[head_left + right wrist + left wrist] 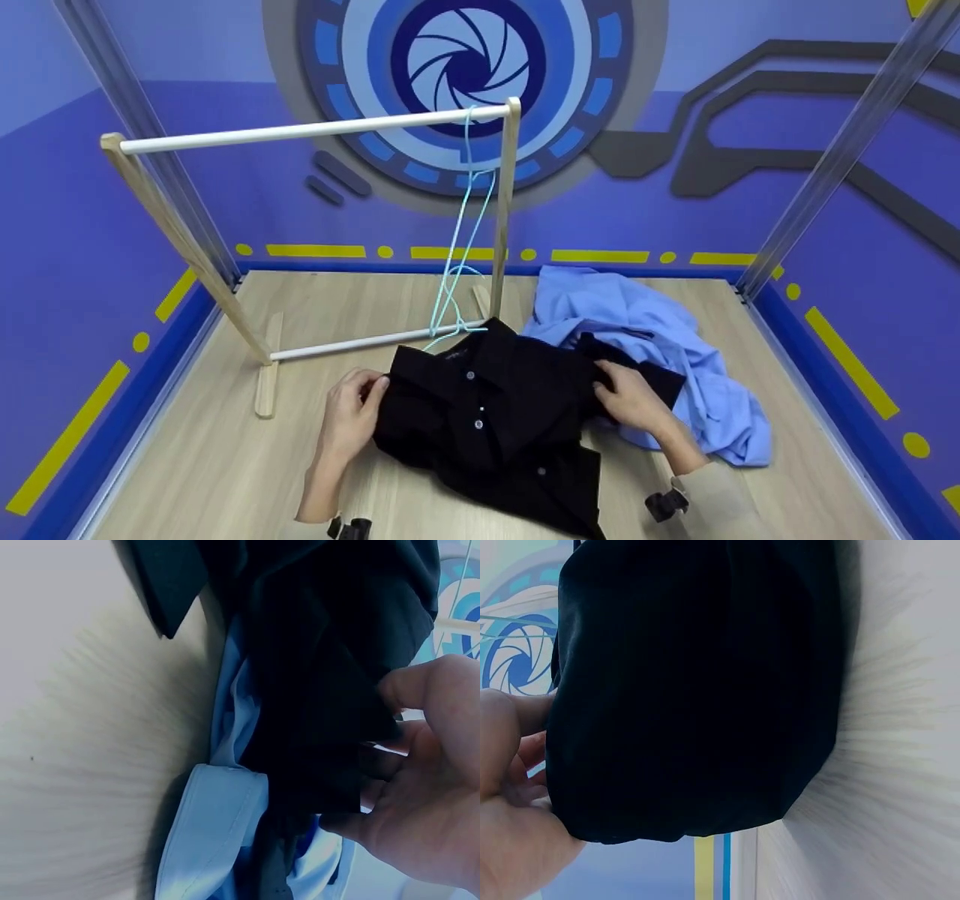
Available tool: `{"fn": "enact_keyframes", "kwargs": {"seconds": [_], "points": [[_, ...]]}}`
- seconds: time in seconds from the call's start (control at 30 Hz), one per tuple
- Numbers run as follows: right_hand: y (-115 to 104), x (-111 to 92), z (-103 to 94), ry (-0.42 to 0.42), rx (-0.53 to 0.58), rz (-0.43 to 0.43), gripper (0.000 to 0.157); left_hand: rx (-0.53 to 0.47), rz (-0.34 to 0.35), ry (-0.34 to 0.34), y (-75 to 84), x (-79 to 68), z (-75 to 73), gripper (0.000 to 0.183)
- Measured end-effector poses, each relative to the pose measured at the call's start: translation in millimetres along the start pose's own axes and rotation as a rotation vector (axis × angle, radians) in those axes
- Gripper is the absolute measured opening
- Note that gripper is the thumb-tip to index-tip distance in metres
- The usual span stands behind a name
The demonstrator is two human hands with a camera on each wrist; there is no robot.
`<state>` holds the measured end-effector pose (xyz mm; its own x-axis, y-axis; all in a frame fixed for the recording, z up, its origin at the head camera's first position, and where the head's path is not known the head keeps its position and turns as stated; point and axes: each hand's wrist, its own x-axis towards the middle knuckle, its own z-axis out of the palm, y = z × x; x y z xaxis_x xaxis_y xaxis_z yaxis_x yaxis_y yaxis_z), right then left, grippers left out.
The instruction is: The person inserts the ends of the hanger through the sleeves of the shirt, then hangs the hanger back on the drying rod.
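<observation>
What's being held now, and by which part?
The black shirt: the left hand pinches its edge on the left; the right hand grips its cloth on the right.

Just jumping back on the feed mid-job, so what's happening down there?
A person is holding a black shirt at two sides, front buttons showing: the left hand pinches one side and the right hand grips the other. A blue garment lies crumpled on the table at the right. Behind the shirt, a turquoise hanger hangs near the right end of the rack.
</observation>
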<state>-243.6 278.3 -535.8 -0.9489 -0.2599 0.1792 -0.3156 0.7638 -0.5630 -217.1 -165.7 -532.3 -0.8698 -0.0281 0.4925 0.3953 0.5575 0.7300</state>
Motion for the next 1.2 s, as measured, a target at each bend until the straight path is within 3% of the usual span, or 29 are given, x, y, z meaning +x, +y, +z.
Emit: {"fn": "enact_keyframes", "kwargs": {"seconds": [0.13,0.37,0.47,0.7,0.83,1.07,1.2], "points": [[-5,0,-1.5,-0.019,0.039,0.027,0.039,0.001,-0.02,0.023,1.0,-0.8,-3.5,0.009],[-11,-1,-2.1,-0.056,0.064,0.05,0.054,0.028,-0.072,0.047,3.6,-3.4,-10.9,0.009],[-14,-1,-3.5,-0.074,0.085,0.035,0.049,0.028,-0.098,0.065,5.5,-3.2,-15.0,0.01],[-18,-3,-1.4,-0.086,0.107,0.036,0.073,0.019,-0.162,0.084,7.1,-2.9,-22.2,0.01],[-22,-4,1.0,-0.092,0.126,0.0,0.068,0.028,-0.196,0.088,7.0,-4.6,-24.1,0.01],[-28,-4,-0.1,-0.152,0.182,-0.081,0.043,0.033,-0.235,0.111,8.9,-6.0,-27.9,0.011],[-30,-4,-5.2,-0.147,0.182,-0.095,0.05,0.029,-0.266,0.113,8.8,-6.4,-31.0,0.013]]}}
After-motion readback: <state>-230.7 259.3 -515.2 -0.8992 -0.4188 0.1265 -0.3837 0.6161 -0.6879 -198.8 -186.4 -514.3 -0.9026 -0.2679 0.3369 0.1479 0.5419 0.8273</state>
